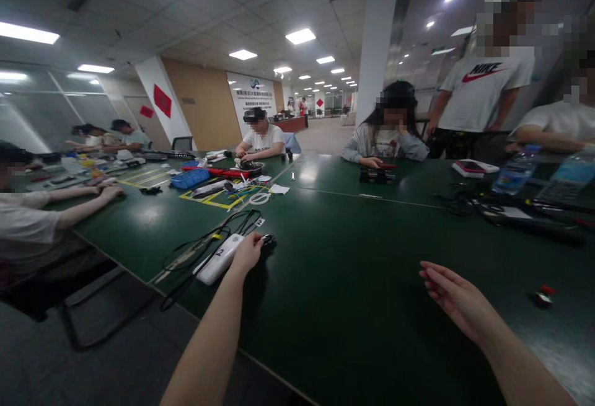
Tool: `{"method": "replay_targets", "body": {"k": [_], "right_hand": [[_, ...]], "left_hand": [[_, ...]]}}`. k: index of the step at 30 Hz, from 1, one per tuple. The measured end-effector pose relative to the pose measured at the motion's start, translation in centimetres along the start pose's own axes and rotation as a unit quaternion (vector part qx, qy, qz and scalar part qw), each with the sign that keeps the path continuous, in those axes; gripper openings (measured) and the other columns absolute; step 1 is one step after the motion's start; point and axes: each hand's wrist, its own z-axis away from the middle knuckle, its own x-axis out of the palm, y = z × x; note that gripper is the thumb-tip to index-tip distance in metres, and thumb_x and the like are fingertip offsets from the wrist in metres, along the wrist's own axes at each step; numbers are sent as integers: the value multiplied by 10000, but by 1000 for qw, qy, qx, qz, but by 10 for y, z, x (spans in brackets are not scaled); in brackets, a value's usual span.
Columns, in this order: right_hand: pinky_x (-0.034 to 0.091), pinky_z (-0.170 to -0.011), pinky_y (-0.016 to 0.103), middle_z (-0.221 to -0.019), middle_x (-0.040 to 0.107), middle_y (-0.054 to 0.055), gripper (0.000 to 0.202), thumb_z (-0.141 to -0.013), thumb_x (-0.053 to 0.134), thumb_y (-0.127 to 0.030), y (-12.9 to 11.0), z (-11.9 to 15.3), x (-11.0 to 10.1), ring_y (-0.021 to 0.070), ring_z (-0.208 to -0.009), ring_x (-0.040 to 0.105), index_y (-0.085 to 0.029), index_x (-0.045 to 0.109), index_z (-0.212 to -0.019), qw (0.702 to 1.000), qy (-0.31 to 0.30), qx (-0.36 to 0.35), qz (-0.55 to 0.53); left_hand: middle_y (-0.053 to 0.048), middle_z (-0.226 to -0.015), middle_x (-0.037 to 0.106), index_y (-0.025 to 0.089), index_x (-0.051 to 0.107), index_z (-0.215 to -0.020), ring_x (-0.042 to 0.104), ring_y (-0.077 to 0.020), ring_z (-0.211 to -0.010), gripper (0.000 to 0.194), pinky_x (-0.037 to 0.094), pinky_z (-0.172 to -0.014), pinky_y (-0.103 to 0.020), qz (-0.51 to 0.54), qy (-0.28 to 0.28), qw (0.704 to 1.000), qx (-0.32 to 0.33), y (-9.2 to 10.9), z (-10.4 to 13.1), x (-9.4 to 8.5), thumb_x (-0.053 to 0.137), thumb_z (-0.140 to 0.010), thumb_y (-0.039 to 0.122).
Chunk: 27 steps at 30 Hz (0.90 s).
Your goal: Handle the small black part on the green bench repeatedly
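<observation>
My left hand (248,253) reaches over the green table and pinches a small dark and silvery object (268,242) at its fingertips. Just left of that hand lies a white power strip (217,262) marked "2", with black cables (186,261) looped beside it. On the right, my right hand (450,294) hovers above the table with its palm turned inward and its fingers extended, holding nothing. A small red and silver object (543,296) rests on the table to the right of my right hand.
Beyond the hands are a blue basket (189,178), a coiled white cable (259,198) and a black device (377,174) by a seated person. Water bottles (515,170) and dark cables stand or lie at right. Several people sit around; one stands.
</observation>
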Motion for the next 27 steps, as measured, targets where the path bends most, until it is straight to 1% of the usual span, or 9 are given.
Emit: {"method": "replay_targets", "body": {"k": [6,10,15,23,27], "right_hand": [[493,-529,168,-868,624,32,265,-690,656,-222,1,-1,-2,120,-684,560,-239,632,-953,1000,-5,3,2],[493,-514,176,-854,630,43,262,-680,658,-215,0,0,-1,130,-667,566,-229,639,-941,1000,3,-4,7],[487,-506,169,-848,630,38,247,-695,644,-215,0,0,0,124,-654,561,-236,637,-941,1000,3,2,6],[494,-513,167,-865,624,36,263,-703,638,-203,1,-1,-1,120,-658,558,-248,628,-962,1000,8,15,3],[491,-504,165,-857,620,39,268,-694,647,-202,1,0,-1,122,-655,556,-242,630,-958,1000,5,6,2]], "left_hand": [[-83,-900,619,140,552,-876,566,-189,-850,117,409,-738,-271,-23,-6,1000,6,0,1,-1,461,-808,169],[-90,-896,615,139,557,-854,561,-200,-853,107,400,-736,-277,-43,-6,999,8,-2,0,1,470,-801,171],[-98,-910,610,137,557,-858,553,-201,-870,116,393,-747,-278,-63,-1,998,4,-1,-1,1,463,-809,185],[-92,-939,610,138,554,-905,567,-180,-855,135,411,-725,-249,-63,-24,998,4,-3,2,-2,483,-805,194],[-95,-928,613,136,561,-896,570,-184,-848,130,412,-724,-255,-72,-34,997,10,-2,2,-2,482,-799,174]]}}
